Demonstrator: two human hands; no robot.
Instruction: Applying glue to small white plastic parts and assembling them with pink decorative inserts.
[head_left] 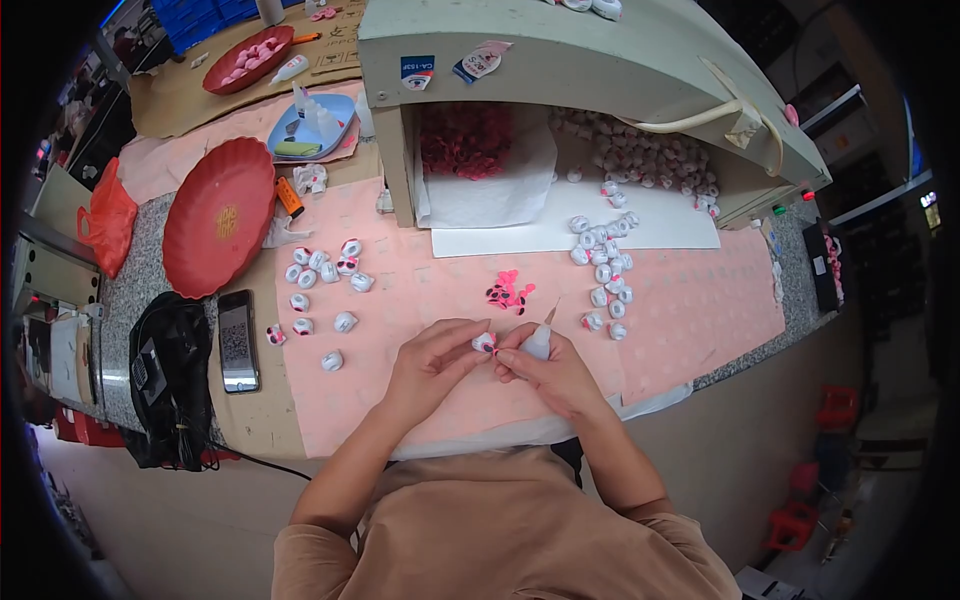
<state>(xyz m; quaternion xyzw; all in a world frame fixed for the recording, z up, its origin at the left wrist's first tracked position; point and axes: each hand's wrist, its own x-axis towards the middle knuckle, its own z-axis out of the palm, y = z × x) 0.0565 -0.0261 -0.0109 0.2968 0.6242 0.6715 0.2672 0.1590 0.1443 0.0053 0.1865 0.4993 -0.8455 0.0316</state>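
Note:
My left hand (432, 362) pinches a small round white figure head (484, 341) with dark and pink spots, between thumb and fingertips. My right hand (562, 378) meets it from the other side, thumb and forefinger pressed against the head. Within that same hand rests a small white squeeze bottle (538, 343), its thin needle tip pointing up and away. Just beyond both hands lies a little pile of pink and black pieces (510, 292). White heads are grouped on the pink cloth (420, 290) to the left (323, 265), and others form a column on the right (600, 258).
A pale green metal cabinet (600, 60) stands at the back, with pink pieces (465, 145) and many white heads (650, 150) inside. Left are a red scalloped dish (190, 235), a blue tray (335, 115), a phone (238, 340), an orange cutter (289, 197) and a black bag (170, 390).

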